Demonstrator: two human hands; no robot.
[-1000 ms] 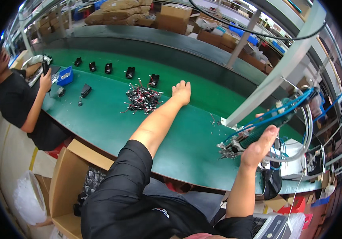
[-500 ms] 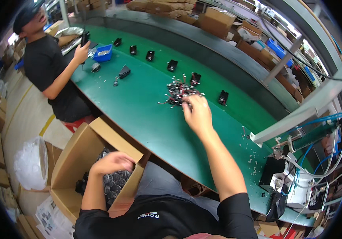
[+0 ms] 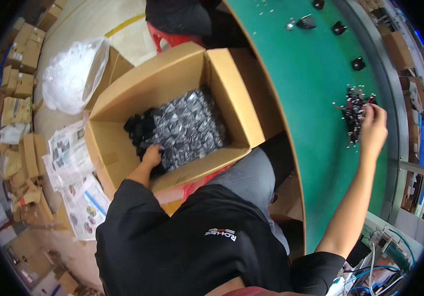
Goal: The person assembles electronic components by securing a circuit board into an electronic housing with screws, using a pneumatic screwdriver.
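My left hand (image 3: 151, 157) is down inside a large cardboard box (image 3: 251, 116), its fingers closed at the edge of a heap of black plastic parts (image 3: 140, 127). Beside that heap lies a layer of dark, shiny pieces in clear wrapping (image 3: 189, 123). Out on the green bench, my right hand (image 3: 374, 123) is at the right side of a tangled pile of small parts with red and black wires (image 3: 353, 111). Its fingers are bent together at the pile, and what they pinch is too small to make out.
Several black housings (image 3: 358, 63) stand along the far side of the green bench (image 3: 315, 163). A co-worker in dark clothes sits on a red stool (image 3: 165, 37) beyond the box. To the left are a clear plastic bag (image 3: 73, 74), newspapers (image 3: 73, 163) and stacked cartons (image 3: 24, 64).
The view has swung left toward the box. My left hand has gone from above the box's near side down to the black parts. My right hand stays at the wired pile.
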